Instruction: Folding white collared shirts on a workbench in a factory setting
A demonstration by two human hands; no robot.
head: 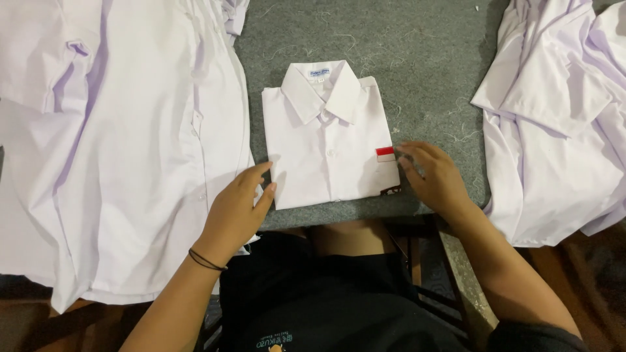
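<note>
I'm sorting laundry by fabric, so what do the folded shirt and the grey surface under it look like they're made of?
Folded shirt: seemingly thin woven cloth, cotton or a blend, matte white; it holds crisp folds and a stiff collar. Grey surface: looks like felt or low carpet, fuzzy and matte, with loose threads lying on it.

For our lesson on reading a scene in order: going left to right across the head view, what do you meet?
Unfolded white shirt → left hand → folded white shirt → right hand → pile of white shirts.
</note>
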